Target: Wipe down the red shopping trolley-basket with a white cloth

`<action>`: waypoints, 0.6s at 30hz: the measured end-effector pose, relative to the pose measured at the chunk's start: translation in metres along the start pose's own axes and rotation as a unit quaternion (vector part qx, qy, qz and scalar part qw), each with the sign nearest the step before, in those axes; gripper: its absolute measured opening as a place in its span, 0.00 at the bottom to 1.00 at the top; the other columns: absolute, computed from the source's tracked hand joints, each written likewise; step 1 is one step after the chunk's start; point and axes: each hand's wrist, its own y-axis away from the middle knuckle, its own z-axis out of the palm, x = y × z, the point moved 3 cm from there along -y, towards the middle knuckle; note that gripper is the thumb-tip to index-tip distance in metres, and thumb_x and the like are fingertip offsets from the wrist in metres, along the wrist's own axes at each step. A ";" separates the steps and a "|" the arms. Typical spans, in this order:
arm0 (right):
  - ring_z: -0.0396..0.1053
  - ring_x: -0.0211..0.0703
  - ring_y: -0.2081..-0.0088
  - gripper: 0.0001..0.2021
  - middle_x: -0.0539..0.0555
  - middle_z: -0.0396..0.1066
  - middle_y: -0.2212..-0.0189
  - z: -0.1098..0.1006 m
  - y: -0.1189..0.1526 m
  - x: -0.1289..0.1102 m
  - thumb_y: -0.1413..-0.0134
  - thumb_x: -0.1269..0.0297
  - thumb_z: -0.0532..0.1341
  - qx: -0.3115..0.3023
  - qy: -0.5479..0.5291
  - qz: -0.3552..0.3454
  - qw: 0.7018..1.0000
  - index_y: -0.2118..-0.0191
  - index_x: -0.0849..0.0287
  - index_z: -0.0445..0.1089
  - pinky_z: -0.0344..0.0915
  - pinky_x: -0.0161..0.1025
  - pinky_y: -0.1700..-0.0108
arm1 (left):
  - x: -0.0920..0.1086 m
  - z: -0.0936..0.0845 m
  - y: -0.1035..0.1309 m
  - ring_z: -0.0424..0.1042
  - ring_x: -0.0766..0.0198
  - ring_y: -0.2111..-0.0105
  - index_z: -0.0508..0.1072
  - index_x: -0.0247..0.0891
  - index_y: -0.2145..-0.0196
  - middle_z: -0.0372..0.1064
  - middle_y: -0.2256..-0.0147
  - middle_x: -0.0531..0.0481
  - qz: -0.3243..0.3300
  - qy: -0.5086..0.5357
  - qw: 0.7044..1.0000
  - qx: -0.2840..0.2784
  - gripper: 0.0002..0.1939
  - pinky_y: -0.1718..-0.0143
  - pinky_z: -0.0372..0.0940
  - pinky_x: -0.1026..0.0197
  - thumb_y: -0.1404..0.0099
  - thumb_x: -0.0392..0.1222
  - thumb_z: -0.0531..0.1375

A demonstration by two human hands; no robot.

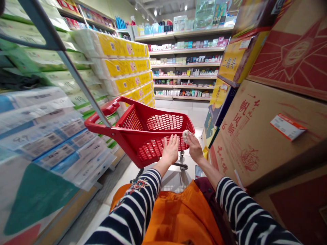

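A red shopping basket cart (127, 132) stands crosswise in front of me, its side wall full of holes. My left hand (170, 149) is at the near side of the cart, fingers stretched out and holding nothing. Whether it touches the wall I cannot tell. Close to the cart's right end, my right hand (195, 147) has a small crumpled whitish wad (186, 136) at its fingertips. What the wad is made of is not clear.
Yellow-and-white paper packs (125, 47) and blue-white packs (58, 136) are stacked on the left. Cardboard boxes (265, 119) rise close on the right. A grey metal pole (79, 85) slants across the left. Stocked shelves (189, 51) line the back.
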 end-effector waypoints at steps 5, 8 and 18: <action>0.60 0.48 0.40 0.25 0.61 0.66 0.45 0.022 0.044 -0.003 0.46 0.81 0.47 -0.121 -0.005 -0.013 0.993 0.45 0.63 0.68 0.64 0.51 0.42 | 0.004 0.012 0.010 0.35 0.51 0.33 0.47 0.27 0.35 0.35 0.33 0.40 0.029 0.003 0.999 -0.015 0.35 0.37 0.37 0.38 0.41 0.34 0.47; 0.55 0.46 0.38 0.25 0.60 0.62 0.42 0.004 0.027 -0.006 0.44 0.79 0.46 -0.060 -0.029 -0.013 0.998 0.42 0.62 0.64 0.61 0.51 0.39 | -0.005 0.008 0.011 0.36 0.51 0.33 0.48 0.27 0.36 0.37 0.33 0.39 0.012 -0.001 1.000 -0.023 0.35 0.36 0.37 0.37 0.41 0.34 0.48; 0.54 0.50 0.37 0.22 0.62 0.60 0.41 0.002 -0.045 0.018 0.41 0.75 0.47 0.001 -0.033 0.093 0.995 0.42 0.64 0.64 0.55 0.56 0.37 | -0.021 -0.010 0.005 0.35 0.53 0.33 0.49 0.29 0.36 0.35 0.33 0.42 -0.022 0.009 1.000 0.017 0.35 0.36 0.37 0.38 0.41 0.34 0.48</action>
